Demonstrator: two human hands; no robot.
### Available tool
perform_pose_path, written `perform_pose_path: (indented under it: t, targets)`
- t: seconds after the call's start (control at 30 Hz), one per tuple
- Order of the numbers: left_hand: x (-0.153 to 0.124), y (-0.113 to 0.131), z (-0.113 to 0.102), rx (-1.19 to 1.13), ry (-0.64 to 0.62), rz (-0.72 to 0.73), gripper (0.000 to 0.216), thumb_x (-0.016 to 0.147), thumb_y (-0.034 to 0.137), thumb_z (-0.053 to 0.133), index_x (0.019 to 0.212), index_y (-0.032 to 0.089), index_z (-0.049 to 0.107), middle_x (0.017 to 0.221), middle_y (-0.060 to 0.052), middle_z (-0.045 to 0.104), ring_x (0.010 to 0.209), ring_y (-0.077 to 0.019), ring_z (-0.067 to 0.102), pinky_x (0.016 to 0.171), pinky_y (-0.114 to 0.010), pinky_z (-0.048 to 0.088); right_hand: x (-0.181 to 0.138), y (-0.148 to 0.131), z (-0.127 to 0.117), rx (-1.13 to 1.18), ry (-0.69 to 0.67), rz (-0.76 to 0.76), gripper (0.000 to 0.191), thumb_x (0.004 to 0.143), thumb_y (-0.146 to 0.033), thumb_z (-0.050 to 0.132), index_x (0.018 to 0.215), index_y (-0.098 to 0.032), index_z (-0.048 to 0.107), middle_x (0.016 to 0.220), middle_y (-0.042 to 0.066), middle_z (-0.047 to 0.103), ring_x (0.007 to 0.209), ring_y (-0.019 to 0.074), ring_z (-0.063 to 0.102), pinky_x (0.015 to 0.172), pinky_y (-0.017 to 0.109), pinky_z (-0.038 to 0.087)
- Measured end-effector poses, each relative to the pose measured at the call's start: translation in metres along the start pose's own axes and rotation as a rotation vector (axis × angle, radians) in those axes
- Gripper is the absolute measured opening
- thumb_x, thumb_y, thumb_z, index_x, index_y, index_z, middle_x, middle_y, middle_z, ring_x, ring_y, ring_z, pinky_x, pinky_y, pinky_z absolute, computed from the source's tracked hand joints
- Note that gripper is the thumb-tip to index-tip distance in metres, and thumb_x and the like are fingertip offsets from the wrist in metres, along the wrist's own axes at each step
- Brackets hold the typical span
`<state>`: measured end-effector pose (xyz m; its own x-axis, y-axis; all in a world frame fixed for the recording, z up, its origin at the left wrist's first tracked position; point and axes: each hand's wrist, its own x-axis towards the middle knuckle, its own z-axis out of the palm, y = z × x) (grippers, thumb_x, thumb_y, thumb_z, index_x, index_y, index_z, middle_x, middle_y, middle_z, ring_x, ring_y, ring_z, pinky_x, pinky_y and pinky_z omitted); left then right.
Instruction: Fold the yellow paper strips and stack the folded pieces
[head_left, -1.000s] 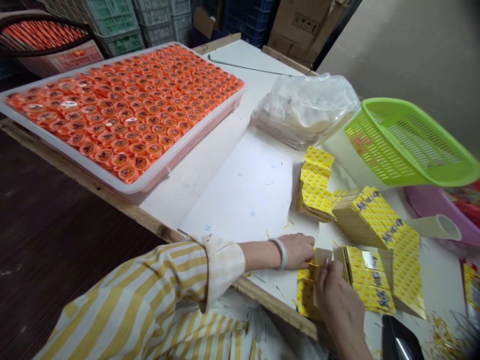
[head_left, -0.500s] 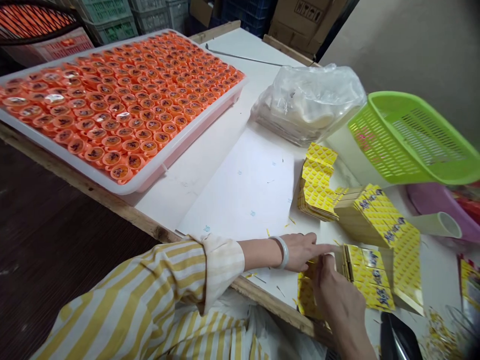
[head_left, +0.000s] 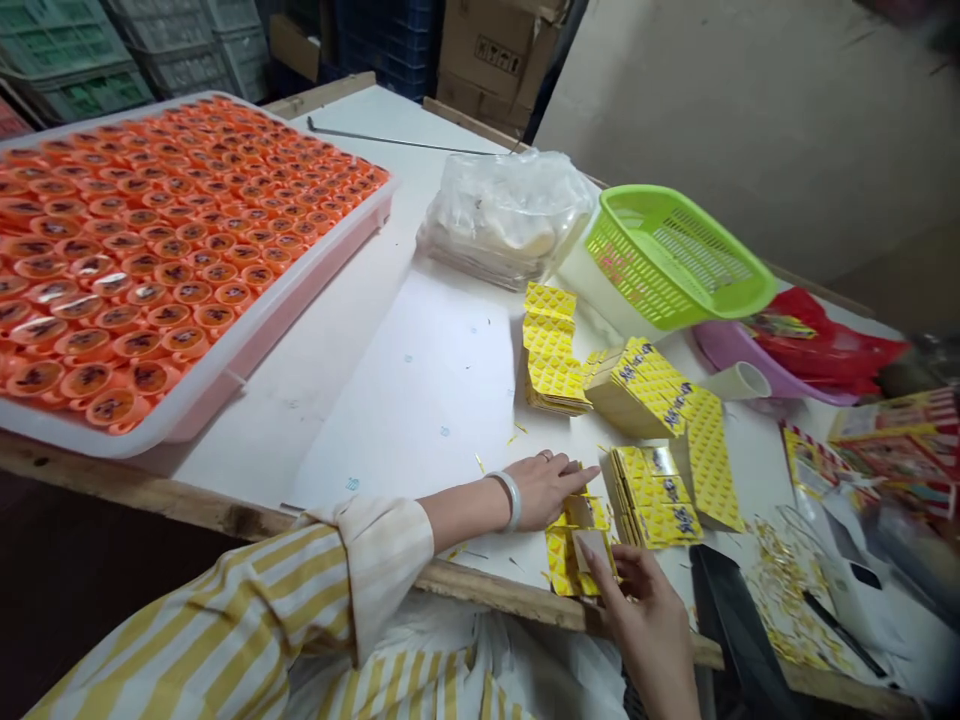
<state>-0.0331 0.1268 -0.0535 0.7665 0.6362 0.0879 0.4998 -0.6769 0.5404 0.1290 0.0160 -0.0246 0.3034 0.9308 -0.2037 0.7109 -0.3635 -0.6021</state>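
Note:
My left hand [head_left: 550, 488] lies near the front edge of the white table [head_left: 390, 370], fingers stretched over a small yellow patterned carton [head_left: 574, 545] and pressing it down. My right hand [head_left: 637, 600] comes up from below and pinches the carton's pale flap between thumb and fingers. Just right of the hands lies a stack of flat yellow cartons [head_left: 656, 495]. Two more stacks of yellow cartons [head_left: 551, 350] [head_left: 652, 390] sit farther back.
A large white tray of orange lidded cups [head_left: 150, 250] fills the left side. A clear plastic bag [head_left: 506, 215], a green basket [head_left: 675, 255], a purple dish [head_left: 731, 350], red packets [head_left: 832, 350] and a black object [head_left: 731, 630] lie at the back and right.
The view has swung to the right, showing more of the table's right side. My right hand has slid down to the carton's lower flap; my left hand stays on the carton.

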Motion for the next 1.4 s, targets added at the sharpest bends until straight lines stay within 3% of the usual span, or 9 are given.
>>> perform_pose_path:
  t: [0.13, 0.3, 0.7, 0.93, 1.07, 1.13, 1.2, 1.3, 1.4]
  targets:
    - [-0.003, -0.001, -0.001, -0.021, -0.004, 0.030, 0.073, 0.080, 0.036, 0.056, 0.142, 0.013, 0.025, 0.119, -0.014, 0.051, 0.099, -0.0265, 0.050, 0.090, -0.035, 0.039, 0.000, 0.004, 0.003, -0.155, -0.016, -0.249, 0.041, 0.086, -0.057, 0.040, 0.065, -0.022, 0.045, 0.061, 0.001, 0.053, 0.058, 0.0161, 0.050, 0.055, 0.027, 0.040]
    - [-0.004, 0.001, -0.004, -0.017, -0.019, 0.041, 0.075, 0.078, 0.035, 0.056, 0.143, 0.014, 0.024, 0.119, -0.013, 0.051, 0.098, -0.0263, 0.049, 0.089, -0.036, 0.038, -0.002, 0.009, 0.007, -0.279, -0.005, -0.460, 0.032, 0.094, -0.041, 0.031, 0.070, -0.023, 0.041, 0.068, 0.002, 0.050, 0.066, 0.0181, 0.048, 0.060, 0.029, 0.039]
    - [-0.006, 0.005, -0.016, -0.160, -0.087, 0.035, 0.084, 0.072, 0.030, 0.058, 0.145, 0.016, 0.019, 0.119, -0.011, 0.050, 0.099, -0.0250, 0.047, 0.095, -0.037, 0.036, -0.004, 0.004, 0.016, -0.515, -0.061, -0.491, 0.019, 0.093, -0.022, 0.032, 0.078, -0.022, 0.045, 0.074, 0.003, 0.052, 0.072, 0.0208, 0.049, 0.064, 0.032, 0.038]
    - [-0.007, 0.009, -0.018, -0.175, -0.111, 0.010, 0.084, 0.071, 0.036, 0.057, 0.145, 0.020, 0.020, 0.114, -0.009, 0.050, 0.096, -0.0259, 0.045, 0.093, -0.040, 0.038, -0.003, 0.004, 0.015, -0.664, -0.097, -0.486, 0.017, 0.092, -0.022, 0.035, 0.082, -0.022, 0.049, 0.075, 0.004, 0.056, 0.071, 0.0219, 0.052, 0.061, 0.033, 0.036]
    - [-0.008, 0.008, -0.016, -0.177, -0.105, 0.010, 0.085, 0.072, 0.034, 0.056, 0.146, 0.020, 0.017, 0.115, -0.009, 0.049, 0.099, -0.0259, 0.044, 0.094, -0.040, 0.037, -0.006, -0.002, 0.004, -0.579, -0.129, -0.463, 0.021, 0.092, -0.037, 0.039, 0.084, -0.021, 0.051, 0.078, 0.005, 0.059, 0.074, 0.0219, 0.056, 0.065, 0.035, 0.043]
    - [-0.009, 0.008, -0.016, -0.173, -0.105, 0.007, 0.085, 0.072, 0.032, 0.054, 0.146, 0.018, 0.015, 0.117, -0.010, 0.048, 0.101, -0.0260, 0.044, 0.096, -0.040, 0.037, -0.005, -0.006, -0.007, -0.492, -0.132, -0.451, 0.028, 0.088, -0.046, 0.046, 0.095, -0.020, 0.052, 0.084, 0.007, 0.061, 0.078, 0.0220, 0.059, 0.066, 0.034, 0.048]
    - [-0.009, 0.008, -0.015, -0.159, -0.098, 0.010, 0.084, 0.073, 0.029, 0.052, 0.146, 0.015, 0.014, 0.118, -0.011, 0.047, 0.102, -0.0260, 0.043, 0.097, -0.040, 0.036, -0.001, -0.010, -0.018, -0.434, -0.046, -0.490, 0.042, 0.086, -0.047, 0.050, 0.115, -0.017, 0.047, 0.103, 0.013, 0.062, 0.094, 0.0245, 0.059, 0.075, 0.038, 0.051]
    - [-0.010, 0.008, -0.012, -0.129, -0.086, 0.015, 0.083, 0.073, 0.026, 0.051, 0.146, 0.016, 0.012, 0.118, -0.011, 0.047, 0.104, -0.0263, 0.043, 0.097, -0.042, 0.036, 0.012, -0.013, -0.023, -0.430, 0.081, -0.689, 0.048, 0.088, -0.032, 0.048, 0.133, -0.018, 0.039, 0.137, 0.016, 0.044, 0.127, 0.0292, 0.040, 0.098, 0.049, 0.041]
    - [-0.012, 0.009, -0.010, -0.087, -0.084, -0.006, 0.085, 0.075, 0.027, 0.050, 0.146, 0.012, 0.006, 0.122, -0.014, 0.046, 0.109, -0.0286, 0.042, 0.098, -0.045, 0.036, 0.026, -0.008, -0.014, -0.422, 0.066, -0.808, 0.045, 0.089, -0.021, 0.042, 0.134, -0.020, 0.042, 0.142, 0.012, 0.041, 0.132, 0.0259, 0.035, 0.103, 0.047, 0.040]
